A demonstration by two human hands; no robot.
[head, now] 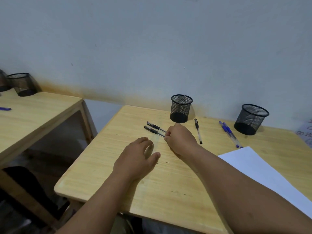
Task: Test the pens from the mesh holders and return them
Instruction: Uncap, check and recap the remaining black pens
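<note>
I had the right hand (179, 139) curled, its fingertips pinching the near ends of two black pens (154, 129) that lay side by side on the worktop (104, 159), their caps pointing away to the left. The left hand (137, 157) rested on the wood just beside it, fingers loose and slightly spread, holding nothing. Just beyond the right hand stood a black mesh holder (181, 108), upright near the back edge by the wall (152, 48). A third black pen (198, 130) lay alone to the right of that holder, apart from my hand. Further right, two blue pens (230, 133) lay together, touching along their length, near a second mesh holder (251, 119) that also stood upright. A white sheet of paper (263, 174) covered the near right corner of the worktop. On a separate worktop (33, 115) to the left I saw another blue pen (5, 108) lying flat and two more mesh holders (22, 84) at the back, one cut off by the frame's edge.
</note>
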